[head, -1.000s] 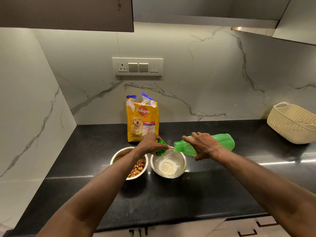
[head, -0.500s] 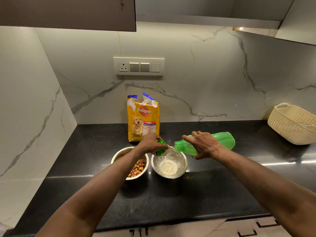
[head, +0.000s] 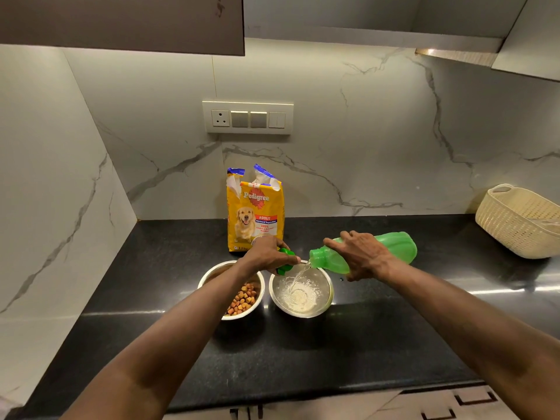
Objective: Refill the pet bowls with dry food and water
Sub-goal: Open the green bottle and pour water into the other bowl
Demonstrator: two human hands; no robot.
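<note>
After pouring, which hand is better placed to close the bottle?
Likely the left hand: it holds the green cap close beside the mouth of the green bottle, which the right hand grips tilted over the water bowl.

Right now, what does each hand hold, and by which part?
Right hand grips the green bottle around its body near the neck; left hand holds its cap.

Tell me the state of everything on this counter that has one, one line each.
Bottle: uncapped, tipped over, pouring water.
Cap: off, held in the left hand.
Right hand: gripping the bottle.
Water bowl: partly filled, stream landing in it.
Food bowl: holds kibble.
Food bag: upright, top torn open.
</note>
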